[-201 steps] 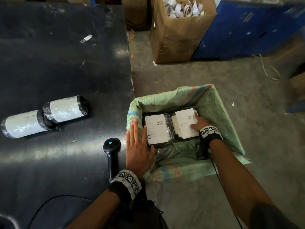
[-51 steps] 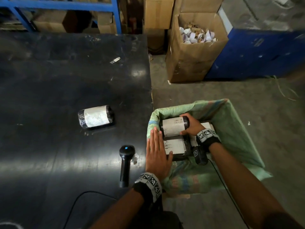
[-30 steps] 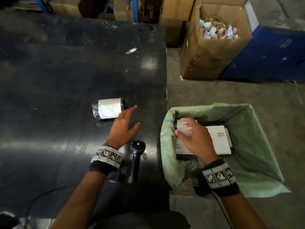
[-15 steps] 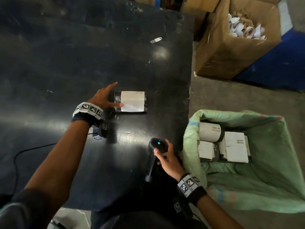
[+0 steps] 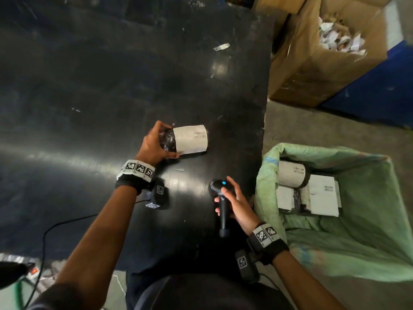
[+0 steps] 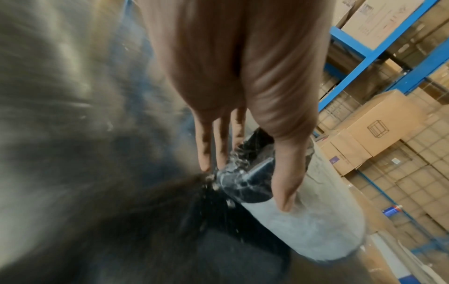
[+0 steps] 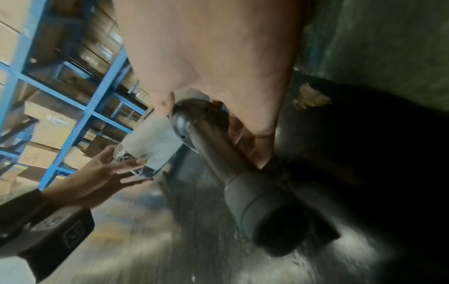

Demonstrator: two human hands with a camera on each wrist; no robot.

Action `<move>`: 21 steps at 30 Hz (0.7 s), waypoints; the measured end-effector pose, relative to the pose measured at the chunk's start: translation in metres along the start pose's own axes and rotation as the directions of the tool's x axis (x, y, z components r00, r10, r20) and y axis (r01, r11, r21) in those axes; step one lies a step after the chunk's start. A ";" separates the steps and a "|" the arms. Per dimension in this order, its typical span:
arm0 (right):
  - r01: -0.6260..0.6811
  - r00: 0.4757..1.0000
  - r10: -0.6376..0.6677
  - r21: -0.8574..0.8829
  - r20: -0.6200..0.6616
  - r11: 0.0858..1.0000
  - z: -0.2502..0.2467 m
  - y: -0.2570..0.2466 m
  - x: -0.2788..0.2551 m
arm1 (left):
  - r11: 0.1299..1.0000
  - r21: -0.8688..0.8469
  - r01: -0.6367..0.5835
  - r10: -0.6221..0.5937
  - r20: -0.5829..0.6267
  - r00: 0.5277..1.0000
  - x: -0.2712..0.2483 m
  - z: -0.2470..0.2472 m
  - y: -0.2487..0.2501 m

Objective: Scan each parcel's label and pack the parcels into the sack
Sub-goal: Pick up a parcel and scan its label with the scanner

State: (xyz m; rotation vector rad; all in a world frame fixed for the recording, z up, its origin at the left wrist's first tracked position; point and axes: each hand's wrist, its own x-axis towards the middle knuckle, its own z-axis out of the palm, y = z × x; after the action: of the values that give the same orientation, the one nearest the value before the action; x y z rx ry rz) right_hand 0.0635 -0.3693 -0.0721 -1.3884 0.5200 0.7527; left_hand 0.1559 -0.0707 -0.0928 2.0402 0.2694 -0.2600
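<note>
We grip the last roll parcel in our left hand by its left end, long axis crosswise, label up, lying ahead-left of the scanner clasped in our right hand.

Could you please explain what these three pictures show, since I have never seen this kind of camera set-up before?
No machine here: a person works with bare hands, wearing one camera on the head and one on each wrist. The head view looks down on a black table. The left hand grips a rolled parcel by its dark wrapped end; the left wrist view shows the same grip up close. The right hand is wrapped around a handheld scanner, whose handle fills the right wrist view. Beside the table stands a green sack already holding labelled parcels. A cardboard box of paper scraps stands behind.
</note>
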 end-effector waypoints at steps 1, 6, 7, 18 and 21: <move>0.012 1.000 -0.012 -0.018 0.002 1.000 -0.002 -0.003 -0.003 | 1.000 0.003 0.000 0.000 -0.045 0.999 -0.009 0.004 0.000; 0.156 0.987 -0.157 -0.072 -0.012 0.985 -0.017 -0.024 -0.024 | 0.999 0.033 -0.036 0.043 -0.245 0.969 -0.062 0.025 0.013; 0.191 0.982 -0.191 -0.070 -0.005 0.979 -0.020 -0.029 -0.032 | 0.998 0.022 -0.058 0.062 -0.278 0.959 -0.073 0.030 0.017; 0.418 0.905 -0.409 -0.066 0.119 0.906 -0.038 -0.072 -0.118 | 0.983 0.019 -0.184 0.174 -0.433 0.885 -0.140 0.066 0.032; 0.454 0.884 -0.440 -0.065 0.159 0.889 -0.041 -0.075 -0.131 | 0.978 0.036 -0.207 0.201 -0.439 0.876 -0.150 0.072 0.034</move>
State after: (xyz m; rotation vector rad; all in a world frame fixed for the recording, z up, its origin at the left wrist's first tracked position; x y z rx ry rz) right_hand 0.0350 -0.4325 0.0684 -1.4652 0.0387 0.4954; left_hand 0.0180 -0.1623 -0.0529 2.0785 0.3278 0.3433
